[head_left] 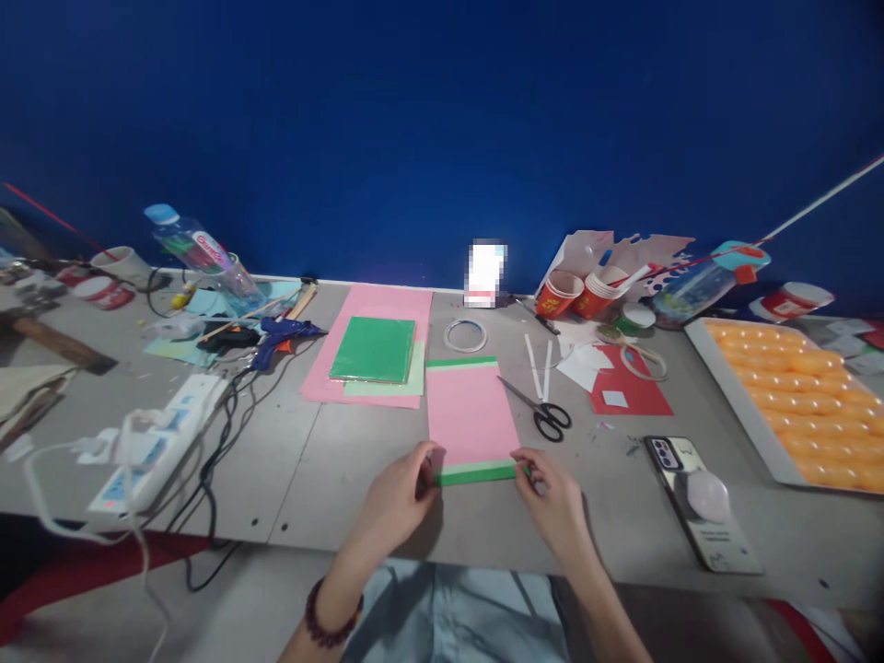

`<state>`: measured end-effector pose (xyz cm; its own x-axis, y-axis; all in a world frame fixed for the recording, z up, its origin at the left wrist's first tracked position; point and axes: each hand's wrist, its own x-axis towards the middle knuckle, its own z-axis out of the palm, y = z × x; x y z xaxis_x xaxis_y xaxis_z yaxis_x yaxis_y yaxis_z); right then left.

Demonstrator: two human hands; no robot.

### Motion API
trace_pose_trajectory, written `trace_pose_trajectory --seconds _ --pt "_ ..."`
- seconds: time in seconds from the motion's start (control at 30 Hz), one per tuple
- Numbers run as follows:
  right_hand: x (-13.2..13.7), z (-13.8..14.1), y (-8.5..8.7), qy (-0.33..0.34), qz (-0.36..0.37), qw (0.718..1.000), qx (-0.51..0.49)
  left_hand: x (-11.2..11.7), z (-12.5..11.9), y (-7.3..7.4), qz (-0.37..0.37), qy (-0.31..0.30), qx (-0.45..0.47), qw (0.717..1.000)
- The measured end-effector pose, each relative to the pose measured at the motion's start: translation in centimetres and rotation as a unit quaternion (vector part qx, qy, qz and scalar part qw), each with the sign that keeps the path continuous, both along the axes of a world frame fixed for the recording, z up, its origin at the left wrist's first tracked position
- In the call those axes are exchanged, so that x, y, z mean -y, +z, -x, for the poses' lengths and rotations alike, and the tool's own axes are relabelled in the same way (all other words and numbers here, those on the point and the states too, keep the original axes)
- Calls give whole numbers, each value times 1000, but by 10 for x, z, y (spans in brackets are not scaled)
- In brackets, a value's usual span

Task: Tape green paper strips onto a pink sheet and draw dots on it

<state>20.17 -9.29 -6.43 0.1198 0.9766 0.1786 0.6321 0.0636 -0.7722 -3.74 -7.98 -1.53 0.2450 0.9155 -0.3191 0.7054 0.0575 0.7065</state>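
Left hand (402, 490) and right hand (551, 488) each pinch an end of the near green strip (476, 474) on the pink sheet (471, 412), left of the scissors (540, 408); uneven pulling could skew or crease it.

A string of dark reddish-brown round beads (318, 630) rings the left wrist (347, 586) at seven o'clock; at six o'clock, a pale blue-grey garment (470, 610) shows soft creases and shadowed folds
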Motion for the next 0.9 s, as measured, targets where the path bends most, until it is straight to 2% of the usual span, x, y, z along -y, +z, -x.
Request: trace_pose_trajectory --seconds 0.1,0.2,0.3,0.4,0.47,0.8,0.9 --pt "0 0 0 0 2 1000 -1 0 2 4 -4 0 -19 1000" --pt "0 0 0 3 4 1000 0 4 5 6 -46 8 -44 998" --pt "0 0 0 3 5 1000 3 9 8 0 -128 1 -28 991" --pt "0 -1 -1 1 5 1000 5 13 10 -9 -222 -36 2 974" --pt "0 -1 -1 3 7 1000 3 13 10 -14 -255 -63 1 965" --pt "3 0 0 -21 14 999 -30 13 -1 -25 -285 -66 -46 955" --pt "6 -1 6 -13 29 998 -58 13 0 -27 -284 -71 -47 955"
